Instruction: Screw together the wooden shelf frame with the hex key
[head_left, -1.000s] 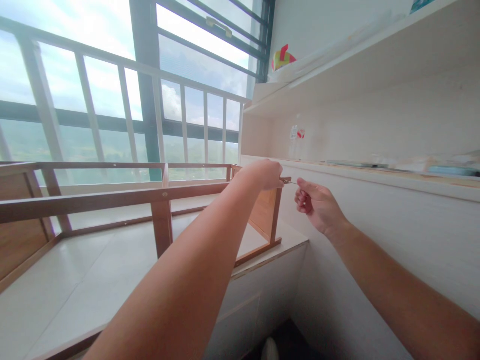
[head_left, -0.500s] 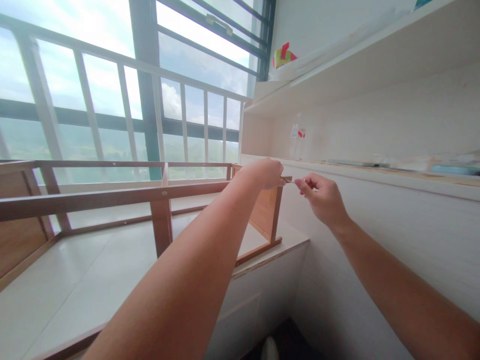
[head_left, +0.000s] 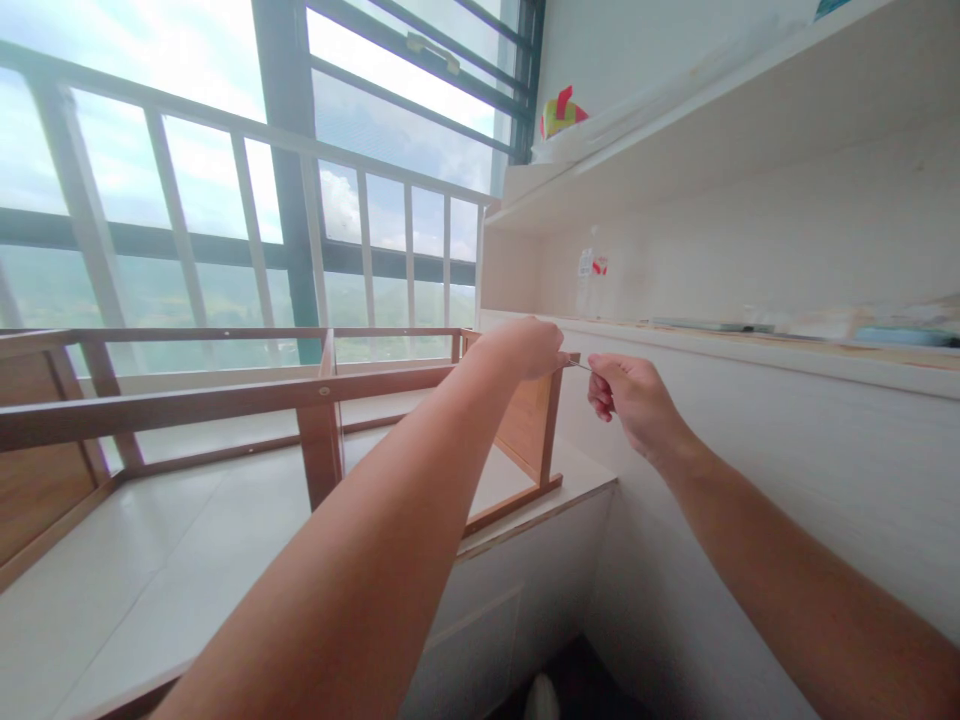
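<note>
White and smooth, the ledge (head_left: 172, 540) held up a brown wooden frame (head_left: 225, 402). Closest was the person's left arm (head_left: 352, 530), which reached long and straight over the frame's front rail. At its end, the left hand (head_left: 525, 348) bent down over the top corner at the frame's right end. Its fingers were curled, but the tips were hidden, so I could not tell how tightly they closed or what they held. From the other side the right arm (head_left: 787, 560) slanted up, with the right hand (head_left: 634, 395) just beside the corner. Its thumb and first finger were pinched on a thin metal rod (head_left: 579, 364), and the other fingers were tucked under. That rod ran from the pinch to the corner, close by the left hand. Half a second before, the right hand was rolled with its knuckles up; now its curled fingers hung lower, while the left hand had stayed put. To me that looked like small twists of the rod, all at one spot. Behind was a white wall (head_left: 750, 430), and over it a shelf (head_left: 750, 355) with a clear bottle (head_left: 589, 285). Farthest off, past a white railing (head_left: 202, 117), a big window (head_left: 277, 80) showed clouds (head_left: 341, 203).
</note>
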